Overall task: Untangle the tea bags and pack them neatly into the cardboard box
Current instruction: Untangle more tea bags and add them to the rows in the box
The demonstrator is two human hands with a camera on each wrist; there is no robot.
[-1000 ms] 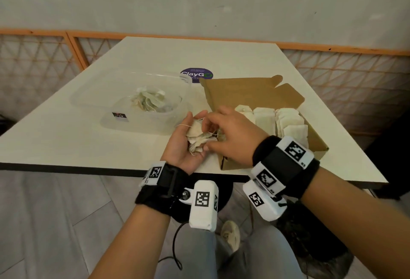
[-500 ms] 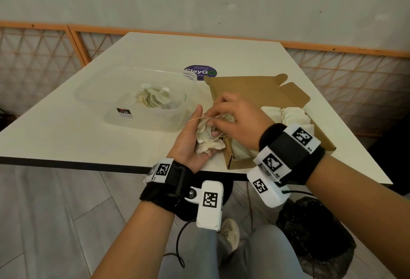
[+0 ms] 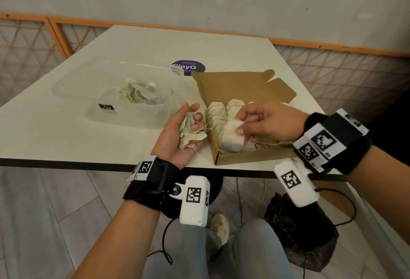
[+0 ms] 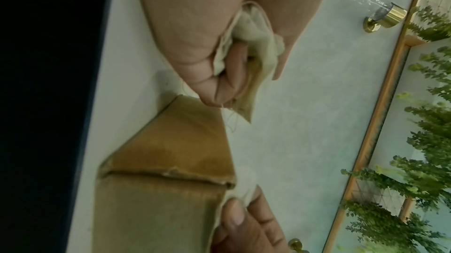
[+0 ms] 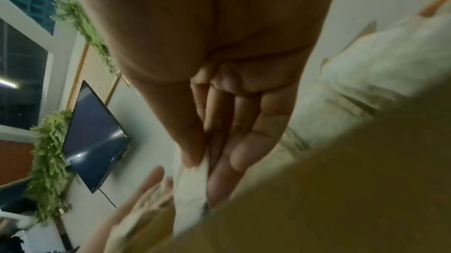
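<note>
My left hand [image 3: 186, 132] lies palm up on the table beside the box, fingers curled round a clump of tangled tea bags [image 3: 189, 133] with loose strings; the same clump [image 4: 246, 45] shows in the left wrist view. My right hand [image 3: 255, 121] is over the open cardboard box [image 3: 244, 159] and pinches a single white tea bag [image 3: 233, 138] between thumb and fingers, low over the box's near left corner. In the right wrist view that tea bag [image 5: 190, 189] hangs from my fingertips. A row of packed tea bags [image 3: 218, 115] stands in the box.
A clear plastic tub [image 3: 124, 103] with more tangled tea bags [image 3: 137, 93] sits left of the box. The box lid [image 3: 239, 88] stands open behind. A round purple sticker [image 3: 188, 68] lies on the white table [image 3: 66, 132]. The table's front edge runs close under both wrists.
My right hand has pulled one tea bag free of the clump and moved right, over the box. The left hand has kept the clump and stayed beside the box.
</note>
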